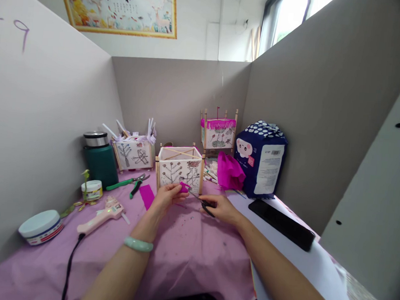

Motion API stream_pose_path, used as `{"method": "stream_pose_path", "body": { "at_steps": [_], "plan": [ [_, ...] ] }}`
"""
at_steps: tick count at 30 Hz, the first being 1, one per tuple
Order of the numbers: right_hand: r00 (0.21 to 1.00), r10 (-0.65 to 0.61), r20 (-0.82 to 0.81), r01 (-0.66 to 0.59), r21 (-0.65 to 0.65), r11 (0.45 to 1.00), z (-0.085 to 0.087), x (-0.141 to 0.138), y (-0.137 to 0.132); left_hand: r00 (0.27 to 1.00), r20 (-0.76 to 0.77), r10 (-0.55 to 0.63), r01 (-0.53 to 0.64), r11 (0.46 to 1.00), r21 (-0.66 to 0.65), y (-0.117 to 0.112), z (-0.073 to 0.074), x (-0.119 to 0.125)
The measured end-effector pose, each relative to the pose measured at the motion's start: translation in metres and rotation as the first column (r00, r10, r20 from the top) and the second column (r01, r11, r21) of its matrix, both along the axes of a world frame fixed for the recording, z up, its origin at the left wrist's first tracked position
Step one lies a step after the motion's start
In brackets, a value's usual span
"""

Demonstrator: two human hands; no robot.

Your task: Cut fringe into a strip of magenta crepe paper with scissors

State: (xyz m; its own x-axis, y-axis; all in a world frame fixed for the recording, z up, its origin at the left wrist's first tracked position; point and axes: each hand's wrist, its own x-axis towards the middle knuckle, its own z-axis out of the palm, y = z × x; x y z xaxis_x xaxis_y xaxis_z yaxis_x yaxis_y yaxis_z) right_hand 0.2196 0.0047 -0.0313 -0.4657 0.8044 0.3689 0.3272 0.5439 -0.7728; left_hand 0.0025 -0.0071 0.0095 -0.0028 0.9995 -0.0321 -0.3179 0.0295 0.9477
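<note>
My left hand (pixel 169 197) pinches a small piece of magenta paper (pixel 184 187) between thumb and fingers. In my right hand (pixel 223 209) is a pair of black-handled scissors (pixel 208 207), its blades pointing left at the paper's edge. Right behind both hands stands a square lantern frame (pixel 180 172) of wooden sticks, with white panels bearing drawn plants. A flat magenta strip (pixel 146 196) lies on the cloth left of my left hand. Whether the blades are parted is too small to tell.
A pink glue gun (pixel 103 216), green-handled pliers (pixel 128 182) and a green bottle (pixel 101 160) are at left. Behind stand a finished-looking fringed lantern (pixel 218 134) and a box of paper rolls (pixel 134 153). Crumpled magenta paper (pixel 230 171), a blue package (pixel 259 159) and a black phone (pixel 282 224) are right.
</note>
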Motion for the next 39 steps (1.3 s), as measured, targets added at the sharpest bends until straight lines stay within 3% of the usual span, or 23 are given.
{"method": "stream_pose_path", "body": {
  "at_steps": [20,39],
  "plan": [
    [1.0,-0.007,0.013,0.007,0.003,1.0,0.0,0.0,0.001,1.0,0.0,-0.019,0.019,1.0,0.021,0.001,-0.001,-0.001],
    [1.0,-0.01,-0.008,0.011,0.039,0.999,-0.013,0.002,0.012,0.999,0.004,-0.049,0.049,0.998,0.03,0.003,-0.005,-0.002]
  ]
}}
